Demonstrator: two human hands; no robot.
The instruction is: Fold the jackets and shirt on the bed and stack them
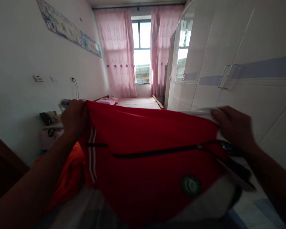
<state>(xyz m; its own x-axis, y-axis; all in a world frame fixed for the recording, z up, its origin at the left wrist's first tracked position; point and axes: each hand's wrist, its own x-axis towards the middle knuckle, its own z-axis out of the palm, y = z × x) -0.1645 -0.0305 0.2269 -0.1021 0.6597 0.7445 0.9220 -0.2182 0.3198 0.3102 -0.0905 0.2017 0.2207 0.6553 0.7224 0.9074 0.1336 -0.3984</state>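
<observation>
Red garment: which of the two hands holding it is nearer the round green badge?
The right hand. The badge sits on its half of the red garment; the left hand grips the opposite end, near the white stripes.

Both bare forearms reach forward, hands well apart and at about the same height. The left hand [75, 117] is curled into a grip, the left forearm [41, 173] slanting in from the lower left; the right hand [235, 124] pinches, fingertips inward, the right forearm [268, 168] coming from the lower right
</observation>
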